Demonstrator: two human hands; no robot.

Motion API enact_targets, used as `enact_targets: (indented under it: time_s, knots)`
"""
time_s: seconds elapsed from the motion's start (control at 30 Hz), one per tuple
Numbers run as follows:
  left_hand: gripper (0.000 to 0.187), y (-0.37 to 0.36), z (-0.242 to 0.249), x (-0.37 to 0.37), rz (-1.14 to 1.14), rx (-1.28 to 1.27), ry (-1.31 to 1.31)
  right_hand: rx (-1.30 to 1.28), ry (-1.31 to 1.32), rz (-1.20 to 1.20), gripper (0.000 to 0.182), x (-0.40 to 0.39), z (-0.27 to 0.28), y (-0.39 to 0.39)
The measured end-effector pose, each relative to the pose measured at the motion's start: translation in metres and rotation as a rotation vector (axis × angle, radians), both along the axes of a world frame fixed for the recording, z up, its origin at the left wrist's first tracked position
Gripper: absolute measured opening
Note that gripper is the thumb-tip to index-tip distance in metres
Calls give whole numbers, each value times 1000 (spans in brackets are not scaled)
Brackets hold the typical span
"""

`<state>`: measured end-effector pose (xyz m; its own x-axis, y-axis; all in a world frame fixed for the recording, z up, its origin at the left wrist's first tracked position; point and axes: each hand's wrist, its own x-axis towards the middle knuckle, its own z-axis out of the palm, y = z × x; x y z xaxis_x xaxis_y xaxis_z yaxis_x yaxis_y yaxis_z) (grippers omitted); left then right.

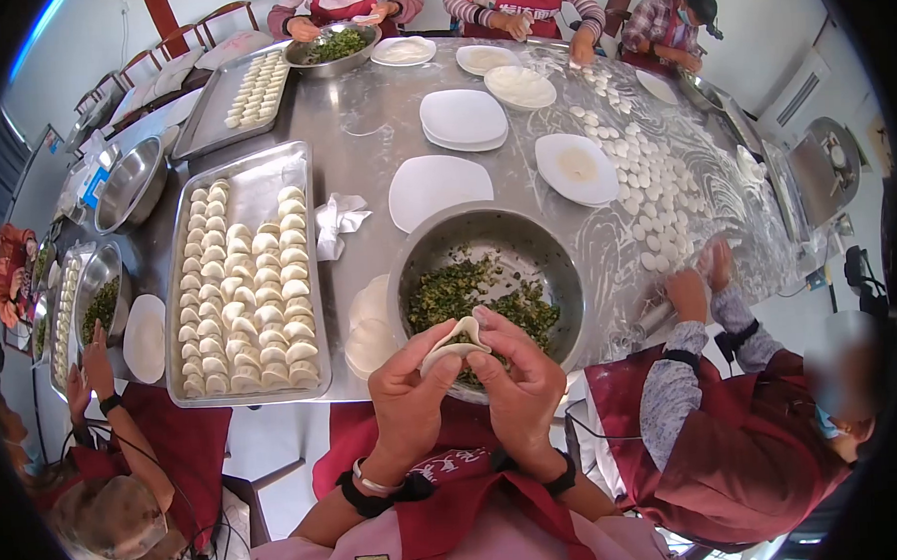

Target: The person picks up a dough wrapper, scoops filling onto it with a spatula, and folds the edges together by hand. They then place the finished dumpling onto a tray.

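My left hand (410,387) and my right hand (520,377) pinch one folded dumpling wrapper (455,342) between them, its top edge partly open. They are over the near rim of a steel bowl (422,243) that holds chopped green filling (456,290). Round wrappers (371,345) lie on the table just left of the bowl, close to my left hand. Farther left, a metal tray (311,201) carries several rows of folded dumplings (268,278).
White plates (440,188) stand beyond the bowl. Many dough pieces (655,186) lie on the floured table (361,114) at the right. A co-worker's hands (699,284) work close on the right, another's (92,371) on the left. Other people stand across the table.
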<state>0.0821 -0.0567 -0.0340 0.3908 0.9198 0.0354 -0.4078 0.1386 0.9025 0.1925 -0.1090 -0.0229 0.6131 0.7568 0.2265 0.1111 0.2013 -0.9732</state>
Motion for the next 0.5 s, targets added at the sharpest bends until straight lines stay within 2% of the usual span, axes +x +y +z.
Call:
enact_targets:
  time_s: [0.1,0.3,0.4,0.5]
  knots:
    - [35,-2,9,0,-38,-44,9,-3,-7,-13,16,0,3,0]
    - [34,-5,7,-1,-73,13,12,67,-241,30,14,11,8,-1]
    - [34,-5,3,-3,-74,-9,10,14,-302,111,24,20,5,-5]
    - [37,-3,8,-2,-71,25,5,1,-199,164,38,22,7,-6]
